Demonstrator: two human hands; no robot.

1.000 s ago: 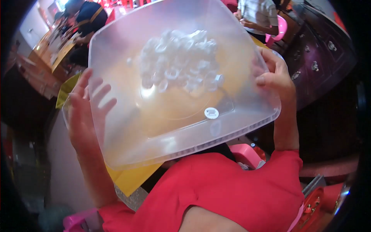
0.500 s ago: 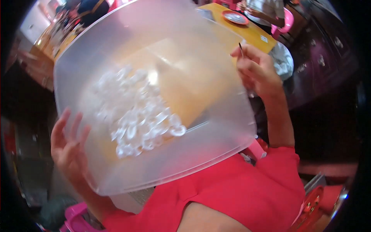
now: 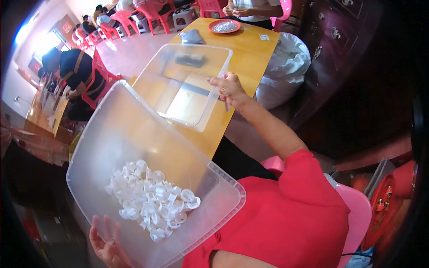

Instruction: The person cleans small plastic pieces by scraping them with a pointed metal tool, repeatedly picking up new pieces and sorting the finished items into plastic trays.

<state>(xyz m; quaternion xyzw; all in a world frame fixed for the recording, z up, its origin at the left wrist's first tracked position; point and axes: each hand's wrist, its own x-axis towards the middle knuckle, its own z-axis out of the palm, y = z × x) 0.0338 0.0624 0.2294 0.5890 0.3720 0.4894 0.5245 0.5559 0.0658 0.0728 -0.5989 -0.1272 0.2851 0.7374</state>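
A large translucent plastic bin (image 3: pixel 96 147) is tilted in front of me, with a pile of small white ring-shaped plastic parts (image 3: pixel 154 198) at its bottom. My left hand (image 3: pixel 107 245) is against the bin's lower left wall, fingers spread and not curled round the rim. My right hand (image 3: pixel 230 91) is closed, with a slim greyish tool (image 3: pixel 227 107) sticking out below its fingers. It is at the right rim of a second clear plastic box (image 3: pixel 196 118) on the yellow table (image 3: pixel 250 40); whether it also grips that rim I cannot tell.
Farther along the table are a grey bag (image 3: pixel 191 37) and a red plate (image 3: pixel 212 27) of small clear pieces. A white sack (image 3: pixel 286 67) stands at the table's right side. A co-worker's hands (image 3: pixel 237 11) are at the far end. Dark drawers (image 3: pixel 335 33) line the right.
The big bin has come down and toward me, uncovering the table and second box. My right hand has left the bin's rim and is now beside that box. My left hand has moved lower.
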